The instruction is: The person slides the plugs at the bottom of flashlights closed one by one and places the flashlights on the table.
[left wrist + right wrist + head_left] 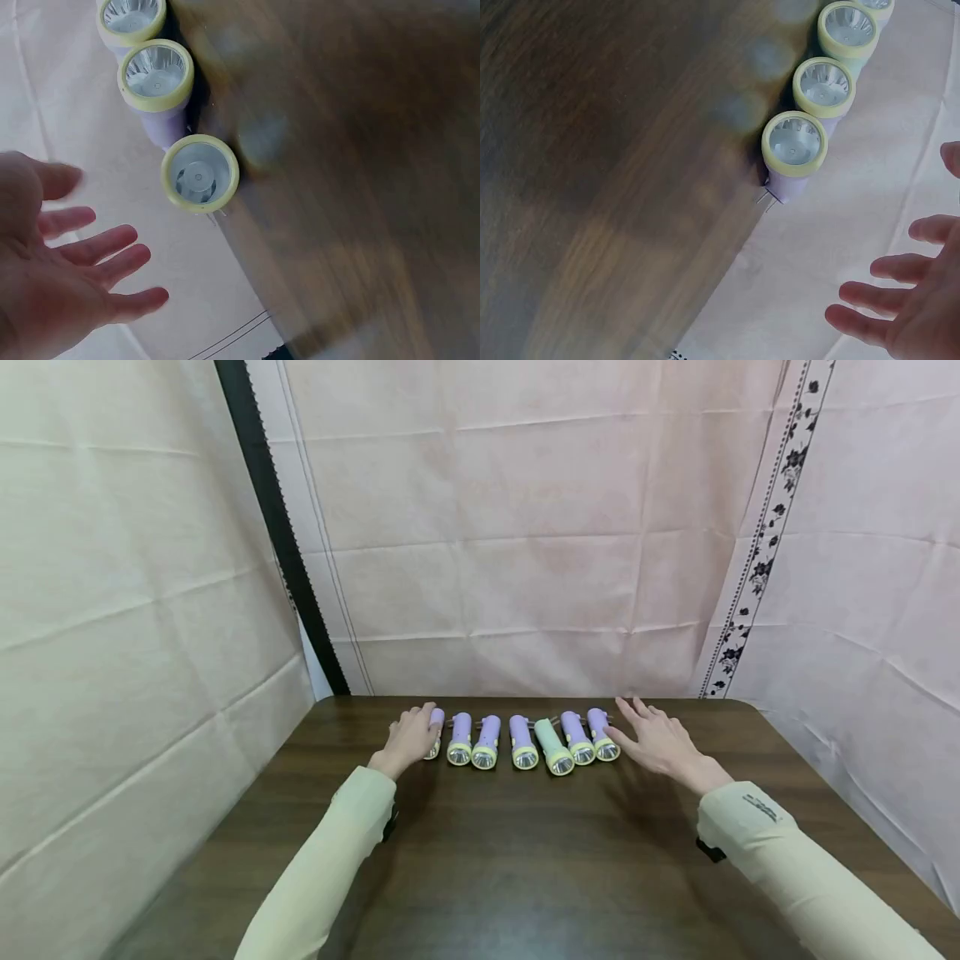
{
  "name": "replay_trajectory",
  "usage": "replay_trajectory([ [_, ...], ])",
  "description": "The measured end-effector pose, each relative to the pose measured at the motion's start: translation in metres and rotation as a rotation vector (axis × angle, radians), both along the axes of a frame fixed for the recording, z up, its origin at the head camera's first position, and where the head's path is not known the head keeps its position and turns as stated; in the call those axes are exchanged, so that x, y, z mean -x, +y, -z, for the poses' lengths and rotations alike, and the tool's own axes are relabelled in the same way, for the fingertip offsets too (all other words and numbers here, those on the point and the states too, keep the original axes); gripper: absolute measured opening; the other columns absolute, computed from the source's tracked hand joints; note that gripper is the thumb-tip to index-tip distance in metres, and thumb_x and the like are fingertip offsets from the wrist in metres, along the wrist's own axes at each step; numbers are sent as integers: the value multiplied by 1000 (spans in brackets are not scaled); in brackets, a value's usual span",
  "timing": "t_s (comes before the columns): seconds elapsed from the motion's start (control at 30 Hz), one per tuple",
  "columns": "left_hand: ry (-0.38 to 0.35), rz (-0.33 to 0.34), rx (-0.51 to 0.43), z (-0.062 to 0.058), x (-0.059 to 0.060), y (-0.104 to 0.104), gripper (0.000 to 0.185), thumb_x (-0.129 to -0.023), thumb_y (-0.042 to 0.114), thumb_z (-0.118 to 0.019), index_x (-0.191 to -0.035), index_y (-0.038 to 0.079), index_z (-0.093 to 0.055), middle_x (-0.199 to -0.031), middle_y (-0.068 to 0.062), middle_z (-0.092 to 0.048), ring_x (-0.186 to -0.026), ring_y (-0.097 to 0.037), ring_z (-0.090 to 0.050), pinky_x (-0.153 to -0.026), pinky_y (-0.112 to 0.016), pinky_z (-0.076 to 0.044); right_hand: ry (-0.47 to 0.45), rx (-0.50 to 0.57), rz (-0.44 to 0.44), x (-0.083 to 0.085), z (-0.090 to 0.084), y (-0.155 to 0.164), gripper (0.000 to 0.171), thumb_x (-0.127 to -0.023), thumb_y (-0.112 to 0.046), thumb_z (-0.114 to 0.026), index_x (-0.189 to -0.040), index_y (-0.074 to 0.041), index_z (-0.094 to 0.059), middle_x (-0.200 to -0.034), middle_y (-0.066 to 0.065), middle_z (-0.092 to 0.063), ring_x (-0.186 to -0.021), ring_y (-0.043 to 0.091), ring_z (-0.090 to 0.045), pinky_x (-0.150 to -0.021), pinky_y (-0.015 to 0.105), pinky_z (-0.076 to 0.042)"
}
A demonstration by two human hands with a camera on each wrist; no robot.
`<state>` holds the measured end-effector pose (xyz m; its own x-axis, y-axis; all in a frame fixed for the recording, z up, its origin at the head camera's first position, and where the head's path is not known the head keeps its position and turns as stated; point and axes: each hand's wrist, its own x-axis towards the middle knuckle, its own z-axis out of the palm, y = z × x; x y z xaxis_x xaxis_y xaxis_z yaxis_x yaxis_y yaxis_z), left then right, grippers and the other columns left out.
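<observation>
A row of small flashlights with pale yellow rims lies near the table's far edge, lenses facing me. Most have purple bodies; one flashlight [552,745] is mint green and lies slanted. My left hand [408,739] is over the leftmost purple flashlight [433,750] and partly hides it. In the left wrist view the fingers [105,244] are spread, apart from that flashlight's round lens. On the other side, my right hand [663,745] hovers just right of the rightmost purple flashlight [598,724], thumb toward it. Its fingers [900,268] are extended and hold nothing.
The dark wooden table [525,868] stretches toward me from the row. Pale creased cloth [487,568] hangs behind it and along both sides. Thin metal prongs [766,199] stick out from the side of the rightmost flashlight.
</observation>
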<state>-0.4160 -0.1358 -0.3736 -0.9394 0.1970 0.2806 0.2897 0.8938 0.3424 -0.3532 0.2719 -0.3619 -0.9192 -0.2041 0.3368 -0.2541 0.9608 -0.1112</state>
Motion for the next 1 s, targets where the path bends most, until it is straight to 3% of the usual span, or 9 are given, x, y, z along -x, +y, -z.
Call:
replay_trajectory([
  [0.13,43,-9,-6,7,17,6,42,-87,2,-53,-129,-3,-52,-117,-25,-60,-108,-40,-59,-85,-54,-50,14,4,-7,0,0,1,68,-98,-53,-43,-149,-8,-35,-149,27,-37,-126,51,-46,-91,65,-42],
  [0.33,-34,-104,0,19,37,19,32,-83,5,-60,-114,-3,-59,-111,-26,-57,-104,-44,-57,-83,-55,-50,19,-12,5,-1,1,-2,66,-98,-53,-42,-146,-8,-40,-148,25,-40,-122,49,-50,-90,64,-42],
  [0.53,-112,-244,33,29,51,33,43,-92,11,-53,-133,-1,-46,-126,-34,-45,-114,-52,-47,-91,-61,-45,17,-15,7,1,0,-5,61,-97,-48,-46,-142,-7,-47,-146,26,-42,-121,48,-52,-91,64,-42],
  [0.7,-92,-331,-2,40,55,30,52,-90,9,-52,-138,-2,-38,-124,-36,-48,-113,-51,-51,-90,-60,-46,-12,-37,9,0,2,-6,58,-98,-46,-46,-139,-5,-50,-145,28,-43,-121,48,-52,-90,63,-43],
  [0.83,-77,-335,-96,44,59,25,51,-85,10,-56,-132,-3,-40,-117,-34,-54,-107,-50,-56,-85,-58,-49,-10,-45,19,0,3,-4,56,-98,-45,-47,-136,-4,-53,-143,29,-45,-121,47,-52,-90,63,-42],
  [1.0,-159,-337,-320,27,53,14,44,-83,18,-62,-118,-4,-48,-113,-29,-59,-104,-46,-60,-84,-53,-50,-13,-38,17,0,3,-4,53,-99,-43,-47,-134,-3,-54,-142,29,-46,-122,47,-52,-92,64,-39],
])
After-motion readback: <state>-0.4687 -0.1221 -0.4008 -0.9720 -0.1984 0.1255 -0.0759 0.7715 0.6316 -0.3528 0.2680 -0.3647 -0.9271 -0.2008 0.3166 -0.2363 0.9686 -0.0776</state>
